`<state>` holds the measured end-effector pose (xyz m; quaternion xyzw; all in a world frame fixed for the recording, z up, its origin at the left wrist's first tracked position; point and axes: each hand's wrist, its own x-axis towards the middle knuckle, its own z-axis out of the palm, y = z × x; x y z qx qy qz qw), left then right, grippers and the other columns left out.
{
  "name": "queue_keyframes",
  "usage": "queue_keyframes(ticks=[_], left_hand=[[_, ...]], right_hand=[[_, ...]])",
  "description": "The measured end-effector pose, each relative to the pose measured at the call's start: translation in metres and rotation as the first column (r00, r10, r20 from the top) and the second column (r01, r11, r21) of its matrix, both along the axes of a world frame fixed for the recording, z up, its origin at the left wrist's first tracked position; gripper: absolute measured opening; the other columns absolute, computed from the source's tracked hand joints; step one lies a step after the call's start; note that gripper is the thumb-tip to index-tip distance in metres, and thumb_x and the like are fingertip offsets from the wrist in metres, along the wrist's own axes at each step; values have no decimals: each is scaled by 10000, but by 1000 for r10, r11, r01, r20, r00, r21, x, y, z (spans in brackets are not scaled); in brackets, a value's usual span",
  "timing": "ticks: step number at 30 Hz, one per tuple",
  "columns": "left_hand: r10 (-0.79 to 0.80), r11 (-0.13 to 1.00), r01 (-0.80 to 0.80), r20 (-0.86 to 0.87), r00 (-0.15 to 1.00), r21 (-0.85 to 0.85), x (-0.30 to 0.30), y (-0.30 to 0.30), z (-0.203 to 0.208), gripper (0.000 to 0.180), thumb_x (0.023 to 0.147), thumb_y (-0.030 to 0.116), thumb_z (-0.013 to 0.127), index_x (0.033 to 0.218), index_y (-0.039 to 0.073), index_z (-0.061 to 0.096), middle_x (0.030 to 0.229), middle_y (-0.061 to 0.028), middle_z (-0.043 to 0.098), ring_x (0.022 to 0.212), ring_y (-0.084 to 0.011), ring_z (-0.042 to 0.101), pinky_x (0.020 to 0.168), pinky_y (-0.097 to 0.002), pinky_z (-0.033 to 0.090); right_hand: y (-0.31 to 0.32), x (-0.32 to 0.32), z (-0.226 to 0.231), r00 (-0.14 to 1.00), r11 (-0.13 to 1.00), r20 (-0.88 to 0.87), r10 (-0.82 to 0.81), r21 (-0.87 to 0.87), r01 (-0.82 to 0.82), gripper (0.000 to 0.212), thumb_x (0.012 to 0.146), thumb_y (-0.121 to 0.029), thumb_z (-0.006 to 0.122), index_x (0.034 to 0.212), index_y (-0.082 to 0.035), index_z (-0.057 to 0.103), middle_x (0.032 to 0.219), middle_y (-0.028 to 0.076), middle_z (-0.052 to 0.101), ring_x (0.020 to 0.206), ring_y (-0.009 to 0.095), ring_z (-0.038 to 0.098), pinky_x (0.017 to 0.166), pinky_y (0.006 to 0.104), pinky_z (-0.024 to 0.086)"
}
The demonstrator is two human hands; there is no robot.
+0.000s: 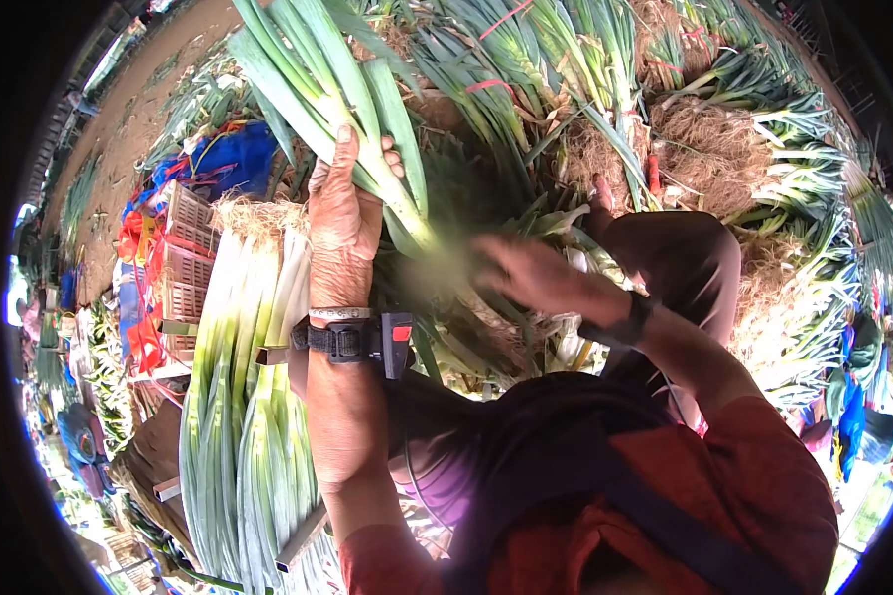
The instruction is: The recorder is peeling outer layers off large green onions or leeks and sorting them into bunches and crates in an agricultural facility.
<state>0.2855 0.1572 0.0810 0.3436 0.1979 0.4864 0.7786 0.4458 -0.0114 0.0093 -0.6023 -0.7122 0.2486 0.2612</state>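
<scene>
A thick leek (322, 94) with broad green leaves is held up by my left hand (345, 213), whose thumb and fingers wrap round its stalk. The leaves fan out toward the top left, while the pale lower end points down and right and is smeared. Close to that lower end is my right hand (531, 276), blurred by motion, so I cannot make out whether its fingers grip anything. Beside my left forearm lies a stack of stripped leeks (233, 397), white ends and roots away from me and green leaves toward me.
Left of the stack is a pinkish plastic crate (186, 263), with blue sheeting (230, 161) behind. Tied leek bundles (506, 74) lie ahead. Tangled roots (709, 149) and more leeks (804, 288) stand to the right. Loose leaves lie between my legs, my bent knee (680, 253) close by.
</scene>
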Motion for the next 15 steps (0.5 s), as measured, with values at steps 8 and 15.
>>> queue_keyframes(ticks=[8,15], left_hand=[[-13,999,17,83,996,-38,0,-9,10,338,916,239,604,1126,-11,517,843,-141,630,732,-214,616,671,-335,535],[-12,1000,13,64,998,-16,-13,-12,-1,327,925,259,590,1121,7,518,815,-123,615,687,-185,583,626,-303,504]], right_hand=[[77,-11,2,701,998,-713,-29,15,56,506,854,-143,647,1273,57,445,1097,160,611,1035,189,579,912,307,464],[78,-34,25,424,980,-893,-147,-189,-57,240,853,-94,595,1058,31,592,916,110,652,796,147,611,713,291,499]])
